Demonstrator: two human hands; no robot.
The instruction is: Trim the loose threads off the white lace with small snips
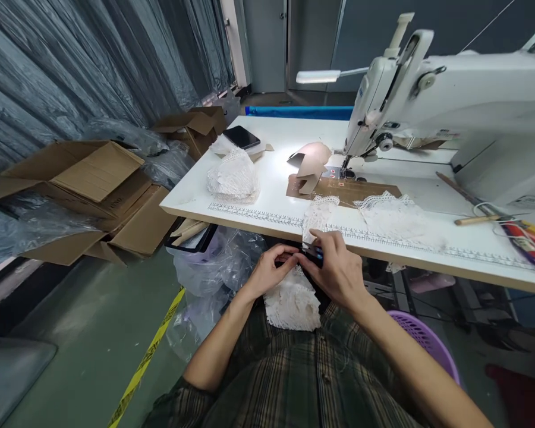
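At the table's front edge my left hand (271, 268) pinches the edge of a white lace piece, its fingertips meeting those of my right hand. My right hand (339, 267) is closed around small thread snips (312, 251) with a dark and blue body, partly hidden by the fingers. White lace (293, 306) hangs below my hands onto my lap. Another lace strip (320, 215) runs from the tabletop down to the snips; whether both parts are joined is hidden. To the right lies more white lace (395, 217), flat on the table.
A white sewing machine (428, 95) stands on the white table (267, 184). Near its needle are a brown template (361, 191) and a beige cup piece (314, 157). A lace stack (234, 178) and phone (241, 137) sit left. Cardboard boxes (98, 178) stand beyond.
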